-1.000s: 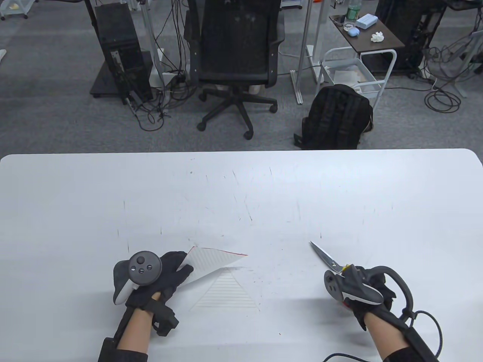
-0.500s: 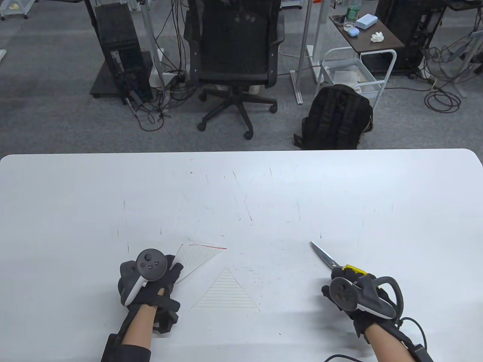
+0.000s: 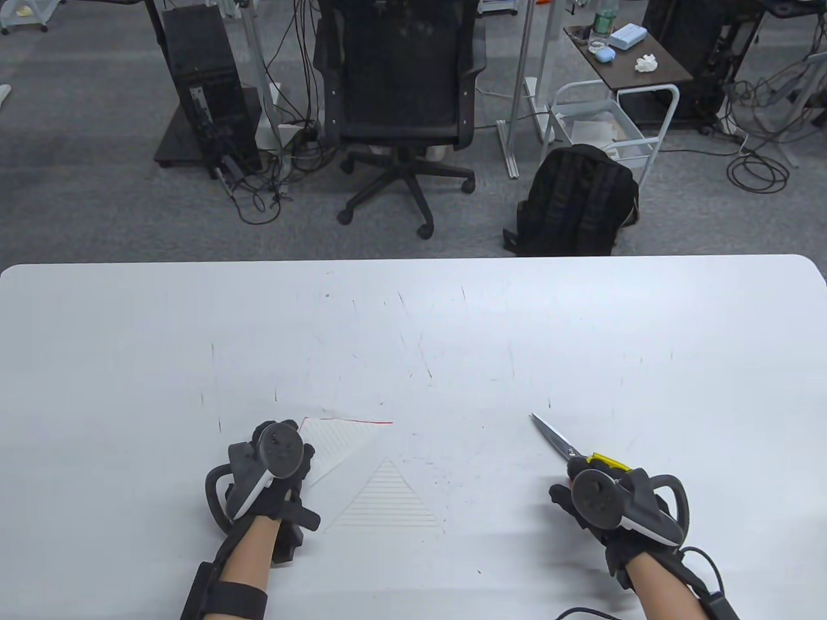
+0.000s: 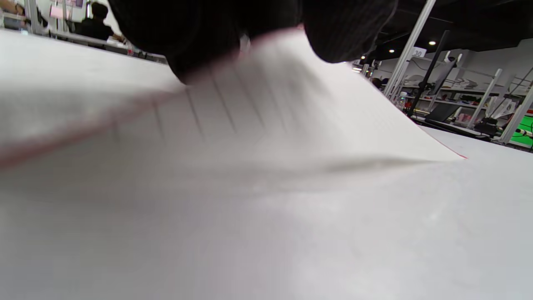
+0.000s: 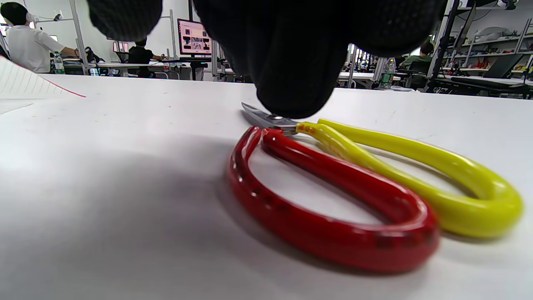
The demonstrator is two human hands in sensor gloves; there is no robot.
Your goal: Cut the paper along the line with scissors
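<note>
The scissors (image 3: 561,442) lie flat on the white worktop (image 3: 581,323) at its near right, blades together, long axis running diagonally: the steel tip points away and to the left, and the red handle loop (image 5: 333,216) and yellow handle loop (image 5: 429,179) trail toward the near right. The right hand (image 3: 604,507) sits over the handle end; in the right wrist view its gloved fingers (image 5: 291,62) hang above the pivot, one fingertip at or just over the blades where they meet the handles, and neither loop has a finger through it. Whether that fingertip truly presses the metal cannot be told.

At the near left, the cut triangular paper piece (image 3: 339,439), ruled with thin lines and edged in red along its far side, points its sharp corner to the right. The left hand (image 3: 274,481) grips its left end, and the left wrist view shows fingers (image 4: 345,29) pinched on the sheet, which lifts off the worktop at that end. A second lined triangular piece (image 3: 391,497) lies flat just beside it, apex pointing away.
</note>
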